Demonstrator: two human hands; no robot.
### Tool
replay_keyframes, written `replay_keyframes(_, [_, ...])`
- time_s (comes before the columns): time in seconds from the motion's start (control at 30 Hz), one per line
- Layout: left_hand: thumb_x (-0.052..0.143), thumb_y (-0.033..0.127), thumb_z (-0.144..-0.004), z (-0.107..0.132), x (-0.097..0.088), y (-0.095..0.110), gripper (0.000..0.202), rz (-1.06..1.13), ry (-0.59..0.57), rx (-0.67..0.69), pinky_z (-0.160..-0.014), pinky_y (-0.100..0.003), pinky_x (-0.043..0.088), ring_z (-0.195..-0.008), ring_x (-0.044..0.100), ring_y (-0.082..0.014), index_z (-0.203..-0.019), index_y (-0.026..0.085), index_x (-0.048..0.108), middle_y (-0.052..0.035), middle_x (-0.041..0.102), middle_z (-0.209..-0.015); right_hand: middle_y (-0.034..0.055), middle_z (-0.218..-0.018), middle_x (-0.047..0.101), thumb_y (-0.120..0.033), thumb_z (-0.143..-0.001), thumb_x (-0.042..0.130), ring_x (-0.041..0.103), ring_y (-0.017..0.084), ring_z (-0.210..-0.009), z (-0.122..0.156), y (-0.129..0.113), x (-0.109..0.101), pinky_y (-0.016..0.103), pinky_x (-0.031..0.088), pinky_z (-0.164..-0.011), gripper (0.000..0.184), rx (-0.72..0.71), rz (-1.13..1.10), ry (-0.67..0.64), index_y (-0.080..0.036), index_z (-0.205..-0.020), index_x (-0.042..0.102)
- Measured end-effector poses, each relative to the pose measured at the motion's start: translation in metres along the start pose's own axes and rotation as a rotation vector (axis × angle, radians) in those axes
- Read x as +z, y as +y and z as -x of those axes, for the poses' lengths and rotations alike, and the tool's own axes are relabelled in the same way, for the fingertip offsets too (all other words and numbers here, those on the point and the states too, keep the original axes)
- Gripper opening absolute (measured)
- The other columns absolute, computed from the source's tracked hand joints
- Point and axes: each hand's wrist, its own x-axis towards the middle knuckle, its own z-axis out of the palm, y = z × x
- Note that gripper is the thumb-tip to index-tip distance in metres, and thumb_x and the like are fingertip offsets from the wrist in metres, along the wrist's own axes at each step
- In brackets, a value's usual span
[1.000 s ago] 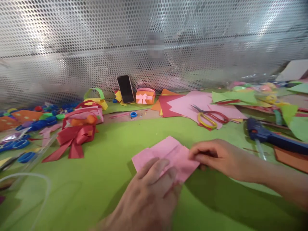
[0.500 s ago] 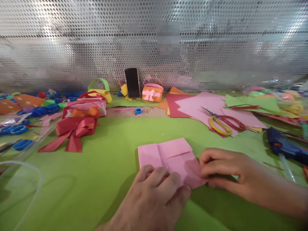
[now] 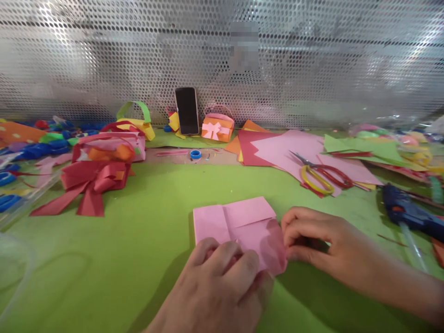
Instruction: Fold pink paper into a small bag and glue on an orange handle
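Observation:
A folded sheet of pink paper (image 3: 246,217) lies on the green work surface (image 3: 138,259) in front of me, with creases and overlapping flaps on its upper side. My left hand (image 3: 222,282) presses on its lower left part with curled fingers, covering that portion. At the paper's right edge, my right hand (image 3: 315,240) pinches the flap between thumb and fingers, and the edge there bends upward. Part of the pinched edge is hidden by the fingers.
Scissors (image 3: 317,180) with yellow and red handles rest on pink and red paper sheets (image 3: 287,148). A blue glue gun (image 3: 405,212) lies at right. A red paper bow (image 3: 93,185) stands left. Behind are a phone (image 3: 187,111), an orange paper bag (image 3: 218,129) and a perforated metal wall (image 3: 138,55).
The pink paper's right edge has been drawn inward and curled up by my right hand, which moved slightly left. My left hand stays pressed on the paper. The view shifted a little.

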Motion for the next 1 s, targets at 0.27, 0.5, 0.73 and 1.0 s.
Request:
replay_keyframes(0.27, [0.029, 0.015, -0.101, 0.002, 0.016, 0.002, 0.039, 0.0, 0.145, -0.021, -0.07, -0.036, 0.038, -0.078, 0.051, -0.0171, -0.097, 0.026, 0.066, 0.0024, 0.063, -0.086, -0.0011, -0.089, 0.061, -0.024, -0.095, 0.052, 0.061, 0.011, -0.078, 0.001, -0.002, 0.005, 0.022, 0.048, -0.068, 0.019, -0.043, 0.058, 0.064, -0.025, -0.079, 0.062])
replay_keyframes(0.5, [0.033, 0.017, -0.1, 0.003, 0.016, 0.001, 0.034, 0.0, 0.124, -0.039, -0.073, -0.036, 0.042, -0.079, 0.053, -0.0169, -0.098, 0.027, 0.065, 0.0023, 0.064, -0.087, 0.0008, -0.088, 0.061, -0.02, -0.094, 0.051, 0.06, 0.012, -0.076, -0.001, -0.003, 0.006, 0.022, 0.048, -0.067, 0.019, -0.122, 0.098, 0.087, -0.023, -0.08, 0.062])
replay_keyframes(0.73, [0.039, 0.014, -0.098, -0.002, -0.015, -0.003, 0.031, 0.007, -0.126, 0.025, -0.082, -0.035, 0.048, -0.094, 0.058, -0.0172, -0.112, 0.026, 0.063, -0.0002, 0.066, -0.103, 0.0015, -0.084, 0.06, -0.022, -0.094, 0.051, 0.058, 0.013, -0.073, -0.003, -0.003, 0.011, 0.022, 0.045, -0.064, 0.021, -0.129, 0.099, 0.124, -0.023, -0.079, 0.065])
replay_keyframes(1.0, [0.042, 0.018, -0.097, -0.001, -0.005, -0.007, 0.024, -0.016, -0.04, 0.031, -0.076, -0.035, 0.044, -0.087, 0.058, -0.0171, -0.108, 0.025, 0.062, 0.002, 0.067, -0.096, 0.0007, -0.079, 0.059, -0.045, -0.096, 0.05, 0.055, 0.014, -0.07, -0.005, 0.005, 0.012, 0.025, 0.04, -0.061, 0.034, -0.087, 0.129, 0.126, -0.021, -0.076, 0.063])
